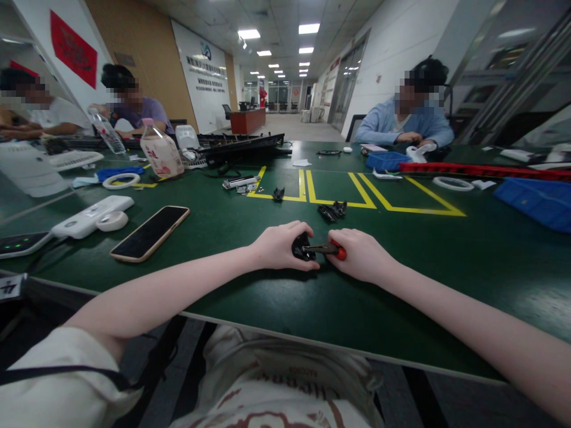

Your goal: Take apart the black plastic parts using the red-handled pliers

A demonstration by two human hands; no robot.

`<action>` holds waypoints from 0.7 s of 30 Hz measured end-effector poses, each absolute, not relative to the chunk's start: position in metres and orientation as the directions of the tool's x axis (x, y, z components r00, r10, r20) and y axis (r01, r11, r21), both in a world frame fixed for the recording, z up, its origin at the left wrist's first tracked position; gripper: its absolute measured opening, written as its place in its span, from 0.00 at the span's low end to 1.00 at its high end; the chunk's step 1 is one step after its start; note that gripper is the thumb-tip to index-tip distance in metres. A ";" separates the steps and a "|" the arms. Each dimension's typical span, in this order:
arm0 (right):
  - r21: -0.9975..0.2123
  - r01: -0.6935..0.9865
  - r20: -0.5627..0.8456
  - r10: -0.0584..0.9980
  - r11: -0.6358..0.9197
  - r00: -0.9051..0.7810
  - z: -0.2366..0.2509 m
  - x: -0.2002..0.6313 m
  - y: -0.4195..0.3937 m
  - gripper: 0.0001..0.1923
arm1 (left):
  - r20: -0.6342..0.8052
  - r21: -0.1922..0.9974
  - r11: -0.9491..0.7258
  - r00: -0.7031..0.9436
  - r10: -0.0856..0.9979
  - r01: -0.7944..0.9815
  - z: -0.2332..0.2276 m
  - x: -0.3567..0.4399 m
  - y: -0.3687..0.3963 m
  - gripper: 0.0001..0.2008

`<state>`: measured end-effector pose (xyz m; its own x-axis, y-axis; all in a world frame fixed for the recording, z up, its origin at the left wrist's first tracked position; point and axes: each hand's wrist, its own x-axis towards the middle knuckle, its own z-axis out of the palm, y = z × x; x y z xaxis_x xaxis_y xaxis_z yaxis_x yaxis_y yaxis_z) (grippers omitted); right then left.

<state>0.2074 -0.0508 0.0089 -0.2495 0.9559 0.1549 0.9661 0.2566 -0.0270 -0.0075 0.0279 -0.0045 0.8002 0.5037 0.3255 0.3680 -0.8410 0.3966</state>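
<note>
My left hand rests on the green table and is closed around a small black part. My right hand grips a screwdriver with a red handle; its dark shaft points left into the black part. The two hands almost touch near the table's front edge. More small black parts lie just beyond my hands, and another one sits further left on the yellow floor-tape lines.
A phone lies face up at my left, beside a white power strip and tape roll. Bottles, blue bins, a red rail and three seated people ring the far side.
</note>
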 end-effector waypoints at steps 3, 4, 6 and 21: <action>-0.024 0.966 0.159 0.955 0.259 -0.252 0.009 0.208 -0.051 0.07 | 0.316 0.386 -0.841 0.803 0.505 0.378 -0.003 -0.007 0.027 0.29; -0.024 0.966 0.160 0.954 0.259 -0.252 0.008 0.208 -0.051 0.07 | 0.311 0.381 -0.841 0.804 0.507 0.384 -0.003 -0.007 0.027 0.29; -0.021 0.966 0.159 0.954 0.260 -0.253 0.008 0.208 -0.050 0.07 | 0.297 0.371 -0.841 0.808 0.509 0.393 -0.002 -0.007 0.026 0.28; -0.008 0.962 0.175 0.947 0.273 -0.268 0.008 0.207 -0.051 0.07 | 0.226 0.370 -0.833 0.829 0.511 0.412 0.003 -0.006 0.026 0.27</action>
